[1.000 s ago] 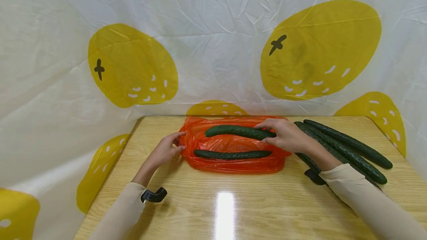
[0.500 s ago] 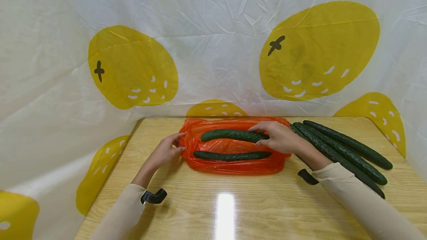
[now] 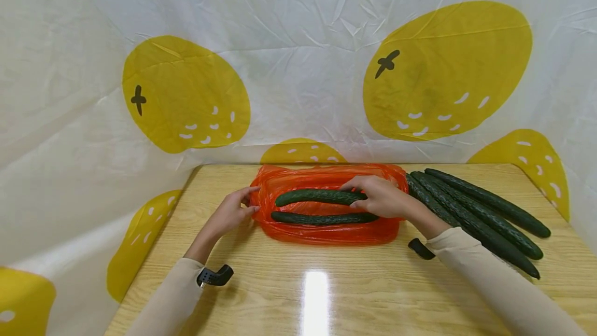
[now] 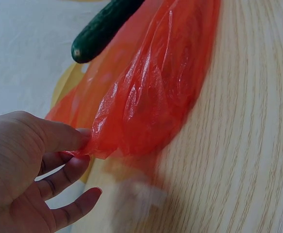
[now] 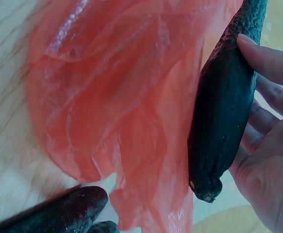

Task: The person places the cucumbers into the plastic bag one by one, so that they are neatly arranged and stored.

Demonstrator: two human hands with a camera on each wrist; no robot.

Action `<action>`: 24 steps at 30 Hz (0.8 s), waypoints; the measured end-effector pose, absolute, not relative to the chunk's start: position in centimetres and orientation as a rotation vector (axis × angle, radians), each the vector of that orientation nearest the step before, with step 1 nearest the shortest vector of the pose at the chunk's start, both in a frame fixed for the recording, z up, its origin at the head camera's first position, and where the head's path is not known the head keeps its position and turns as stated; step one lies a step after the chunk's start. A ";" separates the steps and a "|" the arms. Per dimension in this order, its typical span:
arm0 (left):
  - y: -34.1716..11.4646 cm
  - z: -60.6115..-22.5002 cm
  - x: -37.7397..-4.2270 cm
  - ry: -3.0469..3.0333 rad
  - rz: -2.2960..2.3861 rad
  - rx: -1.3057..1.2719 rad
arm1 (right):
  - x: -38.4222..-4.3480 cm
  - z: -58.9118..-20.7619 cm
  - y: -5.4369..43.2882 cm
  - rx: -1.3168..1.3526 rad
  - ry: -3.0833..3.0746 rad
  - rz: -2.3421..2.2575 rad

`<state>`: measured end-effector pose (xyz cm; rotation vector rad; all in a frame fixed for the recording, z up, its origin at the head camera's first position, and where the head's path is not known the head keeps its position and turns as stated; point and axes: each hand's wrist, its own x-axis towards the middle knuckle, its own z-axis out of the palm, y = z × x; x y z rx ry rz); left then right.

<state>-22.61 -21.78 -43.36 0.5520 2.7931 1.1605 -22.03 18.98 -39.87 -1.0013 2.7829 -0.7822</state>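
Head view: high over near side of worktop (image 3: 261, 299), facing forward-down, far edge in frame. Wrist views: close in, each toward one end of red bag (image 3: 322, 234), common to all three.

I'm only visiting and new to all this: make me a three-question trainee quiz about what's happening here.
1. What does the right hand hold? A) a cucumber B) a knife C) a cup
2. True or false: the left hand holds a cucumber too.
3. Fill in: in the head view, the loose cucumbers lie to the ____ of the red bag.

Key: 1 A; 2 False, it pinches the bag's edge; 3 right.
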 end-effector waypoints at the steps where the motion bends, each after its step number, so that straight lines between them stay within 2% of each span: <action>1: -21.8 -43.4 -22.6 2.793 1.160 0.554 | -22.0 -39.9 18.9 -0.995 2.777 -0.777; 24: -21.8 -43.4 -22.6 2.799 1.146 0.548 | -22.8 -41.2 17.5 -1.020 2.719 -0.719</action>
